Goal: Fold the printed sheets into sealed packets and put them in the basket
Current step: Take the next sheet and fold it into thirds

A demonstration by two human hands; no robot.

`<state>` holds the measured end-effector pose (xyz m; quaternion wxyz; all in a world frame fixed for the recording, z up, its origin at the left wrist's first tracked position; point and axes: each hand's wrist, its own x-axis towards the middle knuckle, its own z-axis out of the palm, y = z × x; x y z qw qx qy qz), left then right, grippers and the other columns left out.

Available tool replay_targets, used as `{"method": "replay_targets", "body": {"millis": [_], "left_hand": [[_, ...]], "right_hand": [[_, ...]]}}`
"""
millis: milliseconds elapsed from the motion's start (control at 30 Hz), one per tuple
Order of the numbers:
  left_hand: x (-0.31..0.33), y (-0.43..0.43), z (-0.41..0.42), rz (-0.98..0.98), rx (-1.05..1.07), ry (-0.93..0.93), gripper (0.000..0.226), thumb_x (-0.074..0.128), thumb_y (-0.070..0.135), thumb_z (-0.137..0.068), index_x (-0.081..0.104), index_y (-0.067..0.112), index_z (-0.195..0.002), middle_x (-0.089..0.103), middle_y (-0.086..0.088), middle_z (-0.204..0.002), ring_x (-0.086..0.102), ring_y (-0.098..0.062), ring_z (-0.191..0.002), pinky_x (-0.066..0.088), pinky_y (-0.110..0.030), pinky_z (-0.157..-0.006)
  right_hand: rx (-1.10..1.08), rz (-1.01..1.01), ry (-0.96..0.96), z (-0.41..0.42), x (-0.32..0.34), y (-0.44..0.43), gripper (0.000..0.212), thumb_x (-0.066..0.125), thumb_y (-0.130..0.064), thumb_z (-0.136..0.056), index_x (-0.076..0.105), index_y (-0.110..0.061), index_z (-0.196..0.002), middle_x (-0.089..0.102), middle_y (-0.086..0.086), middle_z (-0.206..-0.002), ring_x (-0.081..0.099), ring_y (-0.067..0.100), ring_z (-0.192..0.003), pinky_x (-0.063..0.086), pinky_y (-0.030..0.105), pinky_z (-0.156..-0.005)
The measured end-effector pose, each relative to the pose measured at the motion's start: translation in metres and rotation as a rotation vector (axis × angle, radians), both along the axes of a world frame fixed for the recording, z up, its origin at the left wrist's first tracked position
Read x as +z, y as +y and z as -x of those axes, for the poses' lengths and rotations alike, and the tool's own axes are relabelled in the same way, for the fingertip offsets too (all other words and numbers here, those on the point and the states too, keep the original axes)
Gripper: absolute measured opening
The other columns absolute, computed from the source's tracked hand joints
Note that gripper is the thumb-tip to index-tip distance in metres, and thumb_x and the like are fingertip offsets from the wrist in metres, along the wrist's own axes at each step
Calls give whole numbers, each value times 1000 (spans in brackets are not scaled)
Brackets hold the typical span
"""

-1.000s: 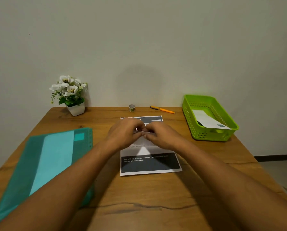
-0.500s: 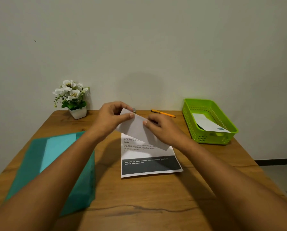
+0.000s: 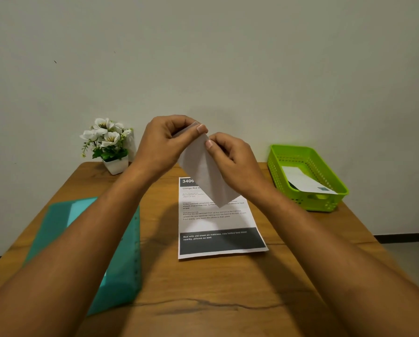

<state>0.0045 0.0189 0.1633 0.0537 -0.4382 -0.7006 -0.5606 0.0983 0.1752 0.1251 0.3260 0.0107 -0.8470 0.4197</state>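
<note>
Teal folder lies near left on counter. Printed sheet lies flat at centre, text up. Above its far end, folded packet is tilted in the air: left hand pinches the top corner, right hand pinches the edge just beside. Green basket far right, one white packet inside. Flower pot far left.

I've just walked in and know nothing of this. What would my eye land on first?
The left hand and right hand, raised mid-picture, pinch a folded white paper above a printed sheet flat on the wooden table. At right, a bright green basket holds another packet; a teal folder lies at left.
</note>
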Motion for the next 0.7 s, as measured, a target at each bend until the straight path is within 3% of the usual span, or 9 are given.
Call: {"method": "replay_targets", "body": {"millis": [133, 300, 500, 633, 700], "left_hand": [[-4, -1, 1, -15, 27, -4, 20, 67, 32, -99, 80, 18, -98, 77, 6, -94, 66, -2, -86, 48, -18, -71], [-6, -5, 9, -135, 74, -106, 17, 69, 29, -98, 80, 16, -97, 78, 4, -95, 65, 0, -88, 48, -20, -75], [-19, -15, 19, -213, 153, -200, 14, 67, 30, -99, 78, 21, -99, 76, 14, -91, 62, 7, -85, 47, -14, -73], [-33, -20, 24, -214, 206, -257, 17, 65, 29, -101, 77, 17, -103, 74, 15, -89, 62, 7, -82, 49, -15, -71], [-42, -23, 28, -115, 308, -179, 18, 65, 27, -101, 75, 19, -113, 74, 16, -97, 64, 5, -88, 54, -23, -78]], "right_hand": [[4, -29, -41, -6, -9, 8, 23, 53, -24, -106, 64, -23, -86, 62, -8, -76, 55, 9, -70, 40, 29, -62], [-42, -66, -112, -13, -28, 24, 22, 54, -24, -106, 67, -23, -88, 66, -7, -78, 55, 6, -71, 39, 25, -62], [-58, 33, -139, -17, -48, 43, 24, 55, -32, -99, 73, -19, -91, 72, -1, -83, 65, 24, -79, 49, 39, -69], [-87, 149, -77, -20, -42, 49, 16, 66, -26, -97, 74, -19, -85, 74, -6, -81, 64, 8, -76, 51, 37, -71], [-143, 146, -32, -22, -36, 50, 15, 70, -28, -95, 75, -17, -86, 75, -8, -82, 66, 6, -79, 53, 39, -72]]}}
